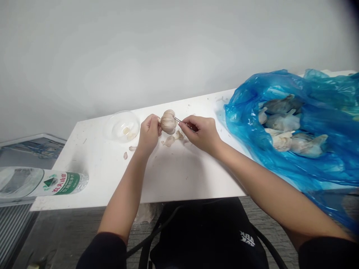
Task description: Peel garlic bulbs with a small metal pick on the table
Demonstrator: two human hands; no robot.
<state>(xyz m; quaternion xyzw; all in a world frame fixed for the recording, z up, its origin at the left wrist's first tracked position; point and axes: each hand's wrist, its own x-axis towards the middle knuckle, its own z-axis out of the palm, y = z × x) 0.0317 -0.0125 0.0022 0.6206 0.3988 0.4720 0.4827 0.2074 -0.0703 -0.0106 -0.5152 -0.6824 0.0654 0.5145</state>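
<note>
My left hand (149, 131) is closed round a whole garlic bulb (168, 121), holding it just above the white table (179, 175). My right hand (199, 131) pinches a thin metal tool (178, 120), like tweezers, whose tip touches the bulb's right side. Loose papery garlic skins (172, 139) lie on the table right under the bulb.
A clear bowl (123, 127) with a few peeled cloves stands left of my hands. A blue plastic bag (303, 130) holding several garlic bulbs fills the right side. A plastic water bottle (42, 183) lies at the left edge. A black bag (207, 239) sits below the table's front edge.
</note>
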